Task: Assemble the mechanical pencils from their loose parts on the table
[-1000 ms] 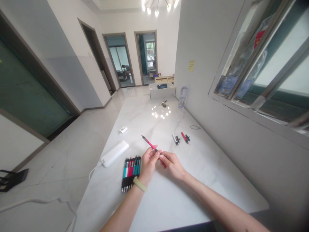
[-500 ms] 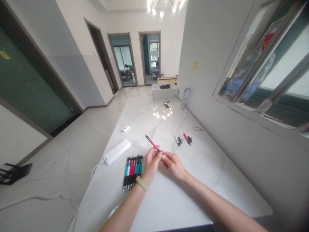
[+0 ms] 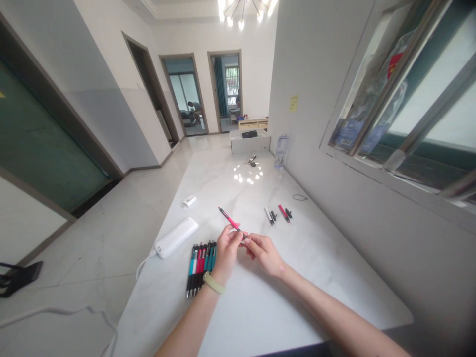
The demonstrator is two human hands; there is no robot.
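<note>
The pen (image 3: 229, 221), with a pink barrel and black fittings, was held above the marble table (image 3: 316, 287) between both hands. The left hand (image 3: 227, 250) was closed on the near part of the barrel. The right hand (image 3: 265, 254) lay just to its right, and the two hands were together, touching or nearly so. The right hand's fingers reached the pen's near end, but they hid that end, so it could not be determined whether this hand was clamped on the pen or only touching it. The pen's long axis ran diagonally across the table, and its free tip pointed far and to the left. The left hand was the nearer to the exposed length of the barrel. A pale green band (image 3: 213, 282) encircled the left wrist. A row of pens (image 3: 201, 270) with teal, pink and white barrels lay side by side just left of the left hand. Farther left lay a white power bank (image 3: 176, 237) with its cable (image 3: 143, 267) and a small white object (image 3: 189, 201). Far and to the right of the hands lay separated pen parts (image 3: 277, 215), with a rubber band (image 3: 299, 197) beyond them. Keys (image 3: 253, 160), a plastic bottle (image 3: 281, 151) and a white box (image 3: 250, 141) stood toward the table's far end. A seated person (image 3: 194, 111) was visible in a distant room.
</note>
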